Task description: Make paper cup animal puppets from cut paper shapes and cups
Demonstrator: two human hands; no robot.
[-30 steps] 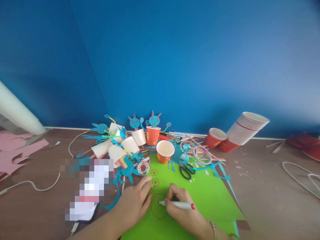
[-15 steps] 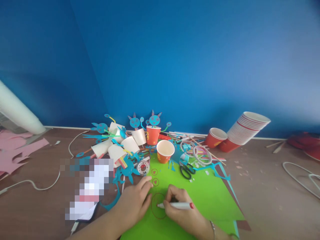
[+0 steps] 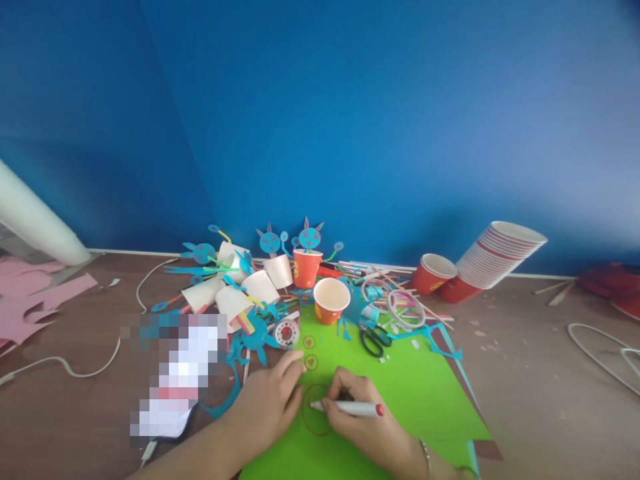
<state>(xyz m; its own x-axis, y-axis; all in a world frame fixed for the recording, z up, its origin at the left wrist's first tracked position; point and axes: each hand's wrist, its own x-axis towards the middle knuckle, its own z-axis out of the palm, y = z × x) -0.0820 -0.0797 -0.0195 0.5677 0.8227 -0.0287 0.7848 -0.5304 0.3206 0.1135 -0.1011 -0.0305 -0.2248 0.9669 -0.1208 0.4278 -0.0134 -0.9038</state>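
My right hand grips a white marker with a red end, its tip on the green paper inside a large drawn red circle. A small red mark shows at the tip. My left hand lies on the paper's left part, fingers stretched out, just beside the circle. Above the large circle are two small drawn circles with hearts in them. Beyond my hands, a paper cup stands at the sheet's far edge, with black-handled scissors to its right and a tape roll to its left.
Blue paper rabbit figures on cups stand by the blue wall, among tipped white cups, straws and scraps. A leaning cup stack is at right. A blurred-out phone with a cable lies at left, near pink paper.
The marker tip has shifted slightly left within the large circle, and the red mark there shows a little more. My left hand stays in place.
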